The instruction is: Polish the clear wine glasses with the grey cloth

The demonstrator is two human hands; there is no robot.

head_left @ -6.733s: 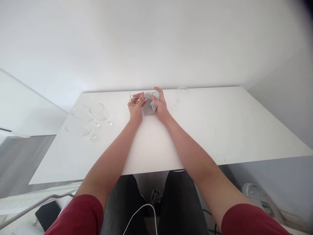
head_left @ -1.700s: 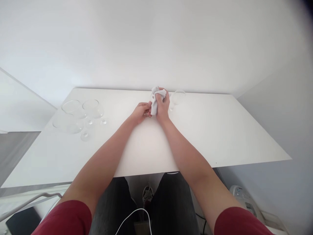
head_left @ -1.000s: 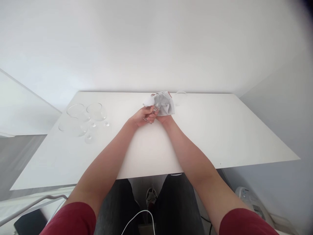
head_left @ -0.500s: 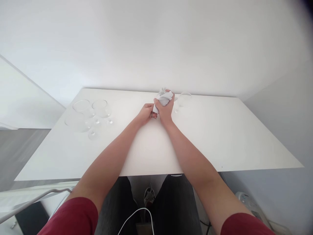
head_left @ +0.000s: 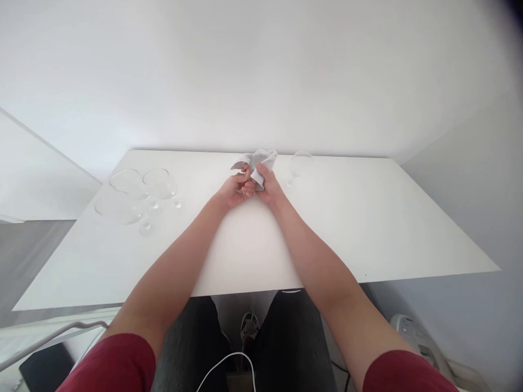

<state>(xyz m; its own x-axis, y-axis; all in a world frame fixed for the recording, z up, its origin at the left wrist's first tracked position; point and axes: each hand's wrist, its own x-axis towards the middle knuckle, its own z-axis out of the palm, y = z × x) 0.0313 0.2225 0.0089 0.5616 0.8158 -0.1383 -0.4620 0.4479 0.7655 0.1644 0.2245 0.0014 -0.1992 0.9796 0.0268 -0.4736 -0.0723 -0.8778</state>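
Note:
My right hand (head_left: 270, 184) is closed around a crumpled light-grey cloth (head_left: 265, 157) over the back middle of the table. Beside it, my left hand (head_left: 237, 188) has curled fingers at a clear glass piece, apparently the foot of a wine glass; the rest is hidden by the cloth and hands. One end of the cloth hangs over toward the left fingers. Just right of the hands stands a clear wine glass (head_left: 302, 158). Over on the left of the table are several more, among them a wine glass (head_left: 159, 185) and a larger wine glass (head_left: 122, 209).
The white table (head_left: 347, 228) has its back edge along a white wall (head_left: 261, 71). Below the front edge are my legs, a white cable (head_left: 232, 355) and a pale device (head_left: 420, 337) at the right. A grey hose (head_left: 61, 332) runs at lower left.
Both hands have shifted slightly left with the cloth. The left fingers have turned upward and curled, and the cloth has spread out to the left. The view has also moved a little.

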